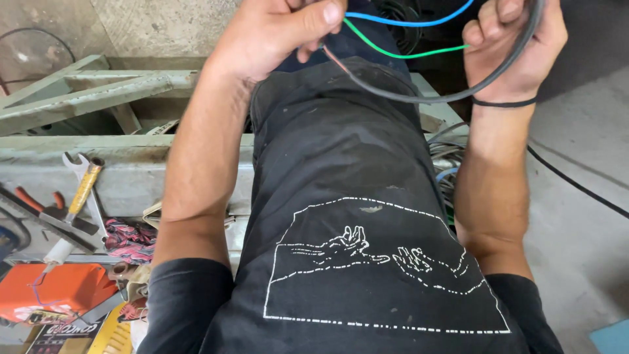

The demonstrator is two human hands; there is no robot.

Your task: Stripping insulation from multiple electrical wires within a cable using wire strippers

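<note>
At chest height, in front of the person's dark printed shirt, both hands are on one grey sheathed cable [419, 98] and its exposed cores.

Left hand [275, 33]: fingers are closed, with the thumb pressed against the forefinger. They are clamped on the core ends where the blue wire [406, 21], green wire [393, 52] and brown wire [337, 62] meet. Exactly which cores sit inside the pinch cannot be told.

Right hand [514, 46]: fingers are curled shut around the grey cable, which loops below both hands and back up through the fist. The blue and green wires run across to this hand. A black wristband [504, 103] sits on the wrist.

Judgement on the step: the cores appear to be in the middle of being drawn apart from one another, with the sheath held as the anchor. The sheath end is hidden inside the right fist.

Judgement on the next move: any further separation calls for a firm hold on the sheath and a steady pull along the cores. A sideways pull would risk kinking the thin brown wire.

Surroundings: a grey-green metal bench [131, 170] lies to the left, well apart from the hands. It carries an open-end wrench [75, 164], a yellow-handled tool [84, 190], orange-handled pliers [36, 200] and an orange case [56, 292]. A loose bundle of wires [445, 170] lies beneath the right forearm.
</note>
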